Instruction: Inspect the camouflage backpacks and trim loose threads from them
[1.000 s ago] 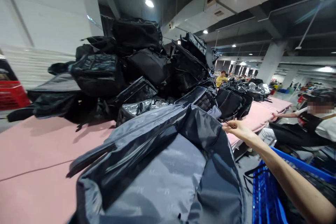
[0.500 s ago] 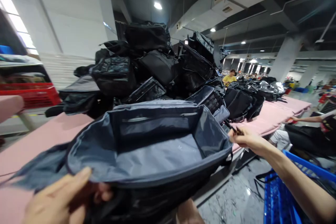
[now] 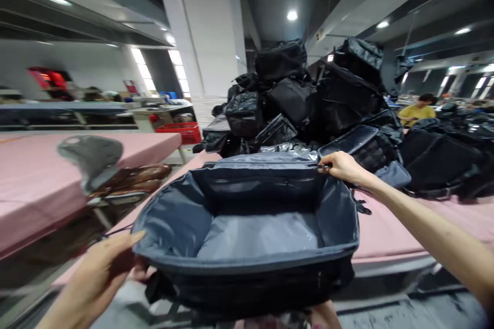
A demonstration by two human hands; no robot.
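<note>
Before a heap of black bags (image 3: 287, 97) gapes the grey-lined bag (image 3: 250, 285). Farther from the heap, the left hand (image 3: 102, 270) clasps the bag's corner (thumb uppermost); nearer it, the right hand (image 3: 342, 166) pinches a small dark object (image 3: 324, 166).

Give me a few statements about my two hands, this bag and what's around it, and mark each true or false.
1. The open bag has a grey lining. True.
2. The left hand is clear of the bag. False: the left hand grips the bag's left end.
3. The right hand pinches a small dark item near the bag's far edge. True.
4. The bag pile is nearer than the open bag. False: the bag pile is beyond it.
5. A grey chair stands to the left. True.
</note>
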